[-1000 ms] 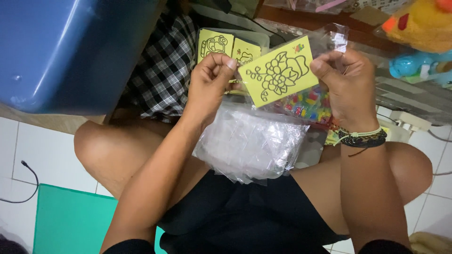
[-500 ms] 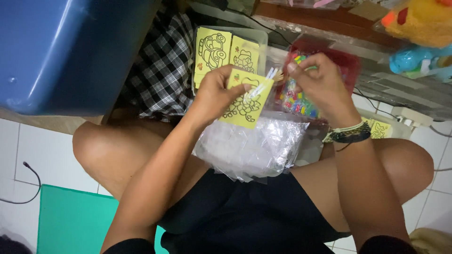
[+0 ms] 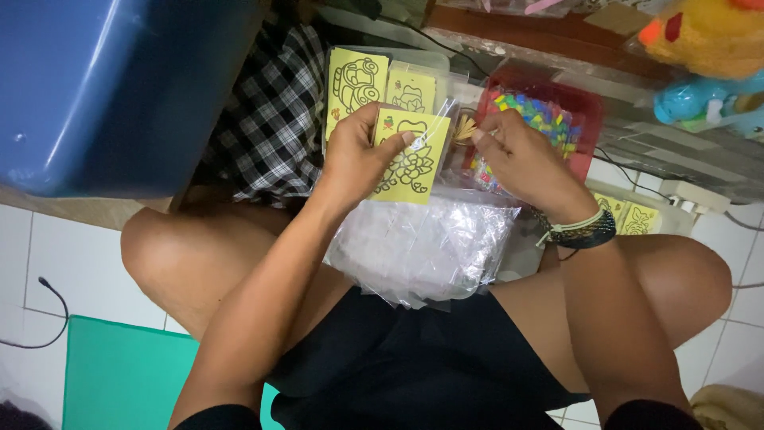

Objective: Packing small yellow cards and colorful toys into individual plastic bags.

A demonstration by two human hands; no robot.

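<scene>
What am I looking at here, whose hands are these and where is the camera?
The camera sits on a person's head and looks down, so both hands are their own. They sit on a tiled floor. The left hand holds a yellow picture card with black outlines. The right hand pinches something small at the card's top corner; what it is cannot be made out. A pile of clear plastic bags lies on the lap. More yellow cards lie beyond, beside a red tray of colourful pieces.
</scene>
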